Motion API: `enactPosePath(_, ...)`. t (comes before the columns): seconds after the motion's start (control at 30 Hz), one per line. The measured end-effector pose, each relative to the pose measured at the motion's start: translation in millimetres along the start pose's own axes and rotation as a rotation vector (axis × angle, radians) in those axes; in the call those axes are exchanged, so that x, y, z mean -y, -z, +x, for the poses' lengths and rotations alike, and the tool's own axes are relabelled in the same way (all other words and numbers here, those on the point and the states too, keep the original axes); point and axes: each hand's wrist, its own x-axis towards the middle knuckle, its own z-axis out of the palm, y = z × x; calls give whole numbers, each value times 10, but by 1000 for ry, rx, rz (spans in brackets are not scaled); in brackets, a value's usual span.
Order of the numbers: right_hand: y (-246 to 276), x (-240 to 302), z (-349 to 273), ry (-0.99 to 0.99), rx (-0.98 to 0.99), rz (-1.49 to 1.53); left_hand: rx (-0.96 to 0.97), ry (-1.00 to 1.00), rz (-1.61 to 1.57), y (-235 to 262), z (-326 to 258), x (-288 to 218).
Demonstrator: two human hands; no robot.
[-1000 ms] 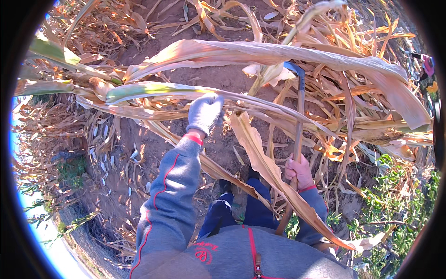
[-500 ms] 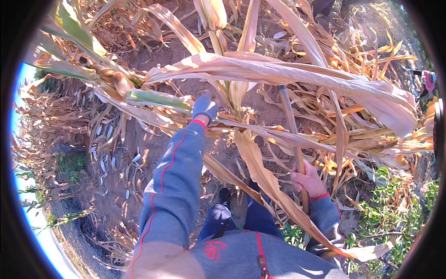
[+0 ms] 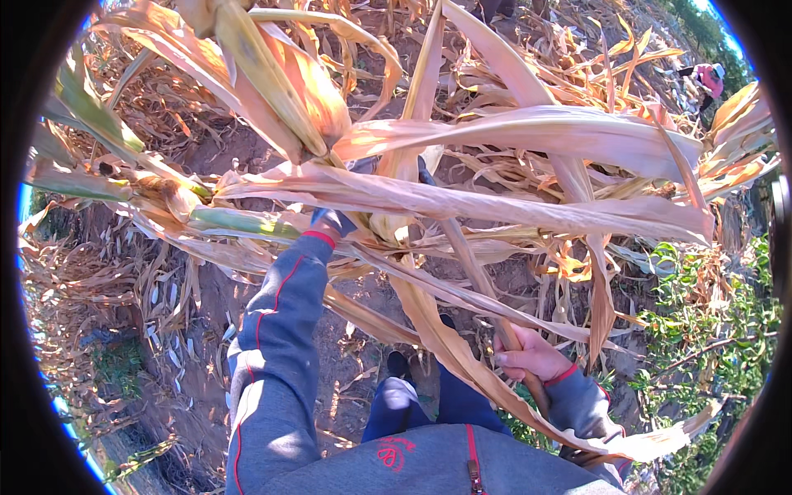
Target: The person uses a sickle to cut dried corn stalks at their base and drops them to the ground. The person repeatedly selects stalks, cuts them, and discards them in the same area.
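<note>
My left hand point(image 3: 336, 220), in a grey glove, reaches in among dry corn leaves, and a long leaf point(image 3: 462, 204) covers its fingers. Close beside it rises a dry corn stalk point(image 3: 402, 233). From the left, a green-and-tan husk leaf point(image 3: 247, 221) runs up to the glove, with a corn ear point(image 3: 177, 198) farther out. My bare right hand point(image 3: 532, 356) is wrapped round the wooden handle point(image 3: 470, 266) of a tool. The handle slants up and left behind leaves to a dark metal end point(image 3: 425, 171); the tool's head is mostly hidden.
Fallen dry stalks point(image 3: 528, 74) cover the ground at the back. Green weeds point(image 3: 701, 330) grow at the right. Another person in pink point(image 3: 708, 80) is at the far right. A long dry leaf point(image 3: 445, 338) hangs across my front, above my shoes point(image 3: 400, 365).
My left hand has shifted left and lower, its fingers now behind the leaf. The tool's handle has tilted and its top moved left. A stalk's upper part now leans in from the upper left.
</note>
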Motion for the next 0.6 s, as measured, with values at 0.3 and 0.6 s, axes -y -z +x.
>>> enactPosePath(0.3,-548,419,322,298,14,170,11,-28,-19,-75,65,-221)
enactPosePath(0.6,-694,887,1746,1210,-806,-396,-50,-47,-105,-46,275,-746)
